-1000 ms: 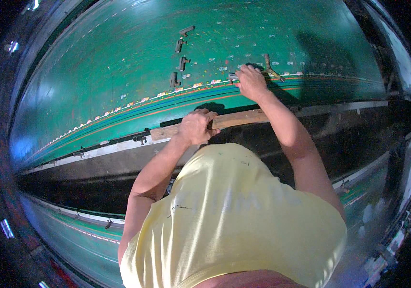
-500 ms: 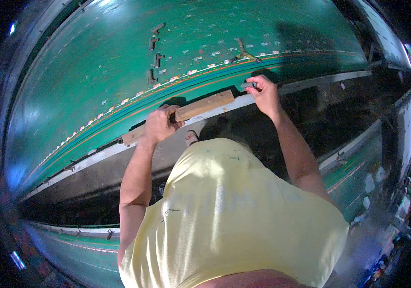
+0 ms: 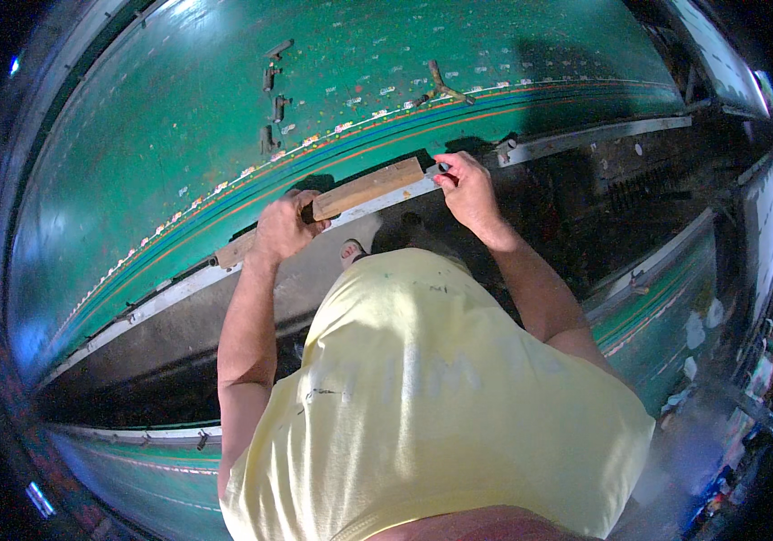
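A brown wooden bar [image 3: 368,187] lies along the near edge of a long green table [image 3: 161,153]. My left hand [image 3: 280,227] is closed around its left part, fingers wrapped over the wood and partly hidden. A shorter stretch of wood [image 3: 237,249] shows left of that hand; whether it is the same bar is hidden. Just past the bar's right end, my right hand [image 3: 471,194] pinches a small dark grey cylindrical piece [image 3: 443,168] between thumb and fingers. The piece is close to the bar's end; I cannot tell if they touch.
Several small dark metal fittings [image 3: 279,109] stand in a column on the table. A Y-shaped tool [image 3: 441,86] lies farther right. A pale metal rail [image 3: 576,138] edges the table, carrying a small fitting [image 3: 506,149]. Another green table [image 3: 666,338] lies behind me.
My right hand has moved left and slightly down, bringing the grey piece close to the bar's right end. My left hand keeps its grip. The whole view has shifted slightly.
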A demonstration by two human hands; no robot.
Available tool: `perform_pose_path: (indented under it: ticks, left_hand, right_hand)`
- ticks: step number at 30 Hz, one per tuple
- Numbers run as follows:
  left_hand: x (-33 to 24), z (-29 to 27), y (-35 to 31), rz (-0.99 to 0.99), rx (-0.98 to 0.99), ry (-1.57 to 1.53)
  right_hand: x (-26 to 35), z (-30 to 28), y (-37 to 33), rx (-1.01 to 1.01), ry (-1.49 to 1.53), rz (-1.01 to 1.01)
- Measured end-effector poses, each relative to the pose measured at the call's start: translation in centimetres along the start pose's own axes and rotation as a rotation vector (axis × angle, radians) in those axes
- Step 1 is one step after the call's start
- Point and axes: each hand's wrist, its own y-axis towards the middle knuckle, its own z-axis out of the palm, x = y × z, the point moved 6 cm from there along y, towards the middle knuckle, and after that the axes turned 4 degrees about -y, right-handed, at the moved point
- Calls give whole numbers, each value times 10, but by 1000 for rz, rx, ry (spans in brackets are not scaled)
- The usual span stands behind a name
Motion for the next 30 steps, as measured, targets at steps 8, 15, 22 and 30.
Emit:
perform_pose_path:
  ticks: [8,15,22,30]
  left_hand:
    - [12,6,2,55,24,-9]
    - [12,4,2,68,41,-17]
    - [13,4,3,54,56,-46]
    - [9,2,4,57,55,-56]
  right_hand:
    - [20,1,7,10,-12,-151]
    - [31,-4,5,35,-205,-282]
    - [25,-3,9,61,-76,-212]
    - [18,1,12,105,51,-38]
